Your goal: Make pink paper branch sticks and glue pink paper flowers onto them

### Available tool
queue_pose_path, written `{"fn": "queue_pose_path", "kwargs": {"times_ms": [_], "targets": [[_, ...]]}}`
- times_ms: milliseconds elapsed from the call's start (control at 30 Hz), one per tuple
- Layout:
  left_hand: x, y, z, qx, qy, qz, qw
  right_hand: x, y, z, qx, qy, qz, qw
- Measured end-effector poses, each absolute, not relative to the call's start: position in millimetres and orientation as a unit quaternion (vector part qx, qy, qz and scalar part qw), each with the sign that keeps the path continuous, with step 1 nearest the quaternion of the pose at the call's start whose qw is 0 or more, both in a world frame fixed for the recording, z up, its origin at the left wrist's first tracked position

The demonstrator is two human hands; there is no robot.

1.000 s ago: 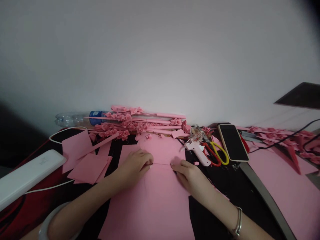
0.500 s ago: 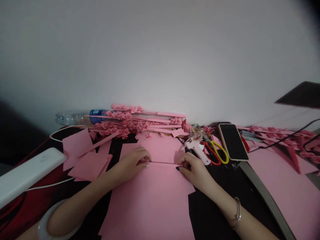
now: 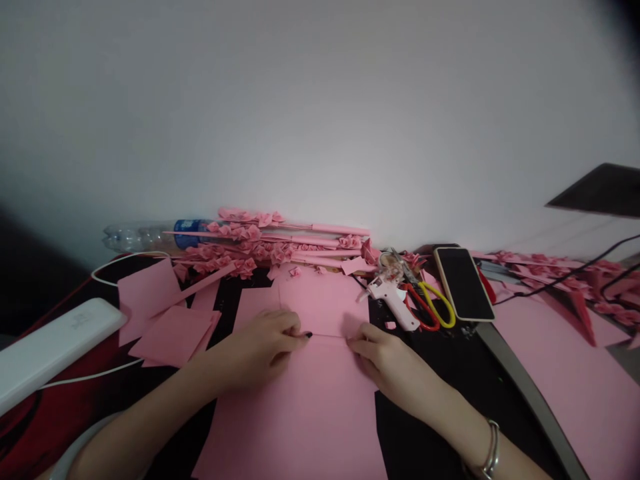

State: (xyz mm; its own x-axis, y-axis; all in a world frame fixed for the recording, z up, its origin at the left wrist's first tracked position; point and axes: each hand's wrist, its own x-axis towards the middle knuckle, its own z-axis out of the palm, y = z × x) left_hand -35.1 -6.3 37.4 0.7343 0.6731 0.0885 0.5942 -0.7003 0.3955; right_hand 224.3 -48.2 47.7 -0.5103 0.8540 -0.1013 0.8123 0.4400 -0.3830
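The fingertips of the left hand (image 3: 270, 347) are closed together on the paper (image 3: 320, 407), a dark nail showing at the thumb. The fingertips of the right hand (image 3: 387, 360) are likewise pinched on it, well apart from the left ones. Between them a narrow, straight edge or fold is seen running across; which of the two it is cannot be told. The paper is plain pink and matt, lying on the black table (image 3: 425, 427) in front of the body, with more pink sheet visible beyond the hands. How many layers are stacked cannot be made out. Its near end is cut off by the bottom of the view, and parts of its sides are covered by the hands.

Beyond the right hand, a glue gun (image 3: 397, 303), scissors (image 3: 437, 300) and a phone (image 3: 465, 283) are seen. To the left, squares (image 3: 173, 333) are loosely piled. Along the wall (image 3: 320, 120), paper roses (image 3: 245, 250) are heaped, the bottle (image 3: 140, 235) being partly hidden by them.
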Motion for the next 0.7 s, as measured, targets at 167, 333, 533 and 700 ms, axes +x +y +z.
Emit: {"fn": "queue_pose_path", "kwargs": {"times_ms": [167,333,533,700], "targets": [[-24.8,-15.7,38.9,0.930,0.315,0.064,0.176,213.4,-55.3,43.8,-0.472,-0.868,0.148,0.041],[-16.1,-20.2,21.7,0.939,0.299,0.084,0.148,193.6,-59.7,29.2,-0.463,-0.880,0.090,0.048],[-15.8,-16.8,19.7,0.932,0.314,0.097,0.151,192.2,-57.0,32.5,-0.483,-0.872,0.074,0.033],[-27.5,-6.8,28.1,0.909,0.368,0.067,0.184,207.1,-55.5,40.5,-0.515,-0.854,0.073,0.013]]}}
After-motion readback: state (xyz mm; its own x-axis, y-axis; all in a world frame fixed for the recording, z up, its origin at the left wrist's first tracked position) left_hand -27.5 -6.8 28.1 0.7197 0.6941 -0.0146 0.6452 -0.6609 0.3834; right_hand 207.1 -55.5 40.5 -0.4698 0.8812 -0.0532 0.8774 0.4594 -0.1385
